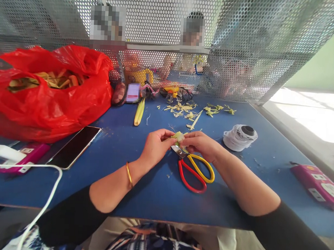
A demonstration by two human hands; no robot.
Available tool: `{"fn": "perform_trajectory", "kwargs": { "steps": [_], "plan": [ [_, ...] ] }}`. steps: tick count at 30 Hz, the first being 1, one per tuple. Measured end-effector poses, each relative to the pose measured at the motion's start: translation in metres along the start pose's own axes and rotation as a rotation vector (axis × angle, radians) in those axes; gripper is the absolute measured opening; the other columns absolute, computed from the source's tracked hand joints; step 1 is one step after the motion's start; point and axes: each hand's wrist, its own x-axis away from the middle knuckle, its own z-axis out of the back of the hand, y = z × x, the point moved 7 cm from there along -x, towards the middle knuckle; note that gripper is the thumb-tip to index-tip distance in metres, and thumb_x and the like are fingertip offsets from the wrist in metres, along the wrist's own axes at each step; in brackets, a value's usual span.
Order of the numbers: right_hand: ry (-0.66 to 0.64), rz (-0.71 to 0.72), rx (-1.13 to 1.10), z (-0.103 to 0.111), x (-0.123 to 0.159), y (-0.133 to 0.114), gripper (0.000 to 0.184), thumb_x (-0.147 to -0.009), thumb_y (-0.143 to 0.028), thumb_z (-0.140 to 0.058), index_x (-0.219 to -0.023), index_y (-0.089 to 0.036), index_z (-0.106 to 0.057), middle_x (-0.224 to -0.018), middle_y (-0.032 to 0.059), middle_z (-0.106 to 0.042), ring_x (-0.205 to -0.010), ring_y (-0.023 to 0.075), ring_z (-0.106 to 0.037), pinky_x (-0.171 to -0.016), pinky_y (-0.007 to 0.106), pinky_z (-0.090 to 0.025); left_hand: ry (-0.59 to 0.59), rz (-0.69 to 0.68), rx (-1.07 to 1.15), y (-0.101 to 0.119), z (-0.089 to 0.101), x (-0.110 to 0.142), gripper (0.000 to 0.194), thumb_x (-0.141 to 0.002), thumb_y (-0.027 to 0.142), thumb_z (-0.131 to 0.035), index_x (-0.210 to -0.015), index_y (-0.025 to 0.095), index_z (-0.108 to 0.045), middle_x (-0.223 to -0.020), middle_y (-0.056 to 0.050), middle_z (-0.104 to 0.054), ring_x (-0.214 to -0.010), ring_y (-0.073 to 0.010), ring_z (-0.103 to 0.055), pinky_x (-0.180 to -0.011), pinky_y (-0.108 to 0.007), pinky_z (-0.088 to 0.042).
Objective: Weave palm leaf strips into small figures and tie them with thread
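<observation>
My left hand [157, 146] and my right hand [201, 144] meet over the middle of the blue table. Both sets of fingers pinch a small folded piece of pale green leaf [179, 136], partly hidden by the fingertips. Directly beneath lie scissors [194, 174] with one red and one yellow handle loop, their blades mostly covered by my hands. Beyond my right hand stands a spool of white thread [237, 140]. A pale yellow-green rolled leaf stalk [139, 112] lies farther off, with leaf scraps [184, 110] and small knotted leaf pieces [213, 110] to its right.
At left, a red plastic bag [81, 110] holds dry leaf strips, near a black phone [74, 146] and a purple power strip [35, 154] with a white cable. Another purple power strip [318, 183] lies right. Behind a perforated metal screen [155, 21], other people sit.
</observation>
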Motion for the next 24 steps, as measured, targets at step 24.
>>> {"fn": "perform_trajectory", "kwargs": {
  "steps": [24],
  "plan": [
    [0.403,0.395,0.643,0.007,0.016,-0.029,0.017,-0.077,-0.026,-0.062,-0.063,-0.019,-0.057,-0.061,-0.0037,-0.048,-0.058,0.0108,-0.040,-0.057,0.026,-0.029,0.033,-0.121,-0.094,0.005,0.006,-0.001,0.008,-0.070,0.023,-0.077,-0.075,0.018,-0.073,-0.069,-0.002,-0.072,-0.065,-0.0136,-0.062,-0.061,-0.023,-0.045]
  ]
}}
